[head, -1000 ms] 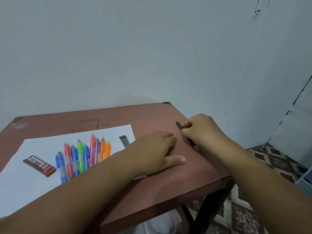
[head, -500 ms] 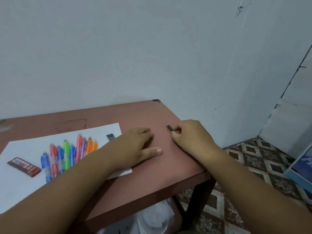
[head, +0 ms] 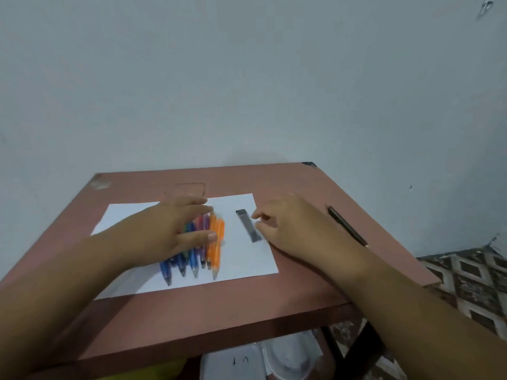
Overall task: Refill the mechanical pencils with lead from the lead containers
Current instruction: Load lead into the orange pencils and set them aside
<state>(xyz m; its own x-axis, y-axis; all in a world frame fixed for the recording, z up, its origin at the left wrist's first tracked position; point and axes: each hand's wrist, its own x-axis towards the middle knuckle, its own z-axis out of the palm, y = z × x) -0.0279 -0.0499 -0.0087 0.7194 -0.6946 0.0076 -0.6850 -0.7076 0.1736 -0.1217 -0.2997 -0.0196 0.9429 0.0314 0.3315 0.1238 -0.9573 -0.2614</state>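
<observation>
A reddish-brown table (head: 247, 305) with a chipped far-right corner stands against a plain pale grey-blue wall (head: 247, 78) filling the upper frame, while patterned dark-and-light floor tiles (head: 472, 272) show at lower right beside the table's black leg (head: 354, 355).

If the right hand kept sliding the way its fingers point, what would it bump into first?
Most likely the grey lead container lying on the white paper: the right hand points left at it, fingertips almost touching. Beyond it lie the orange mechanical pencils.

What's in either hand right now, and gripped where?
Nothing is held. The left hand lies spread over the mechanical pencils; the right hand reaches beside the grey lead container.
</observation>
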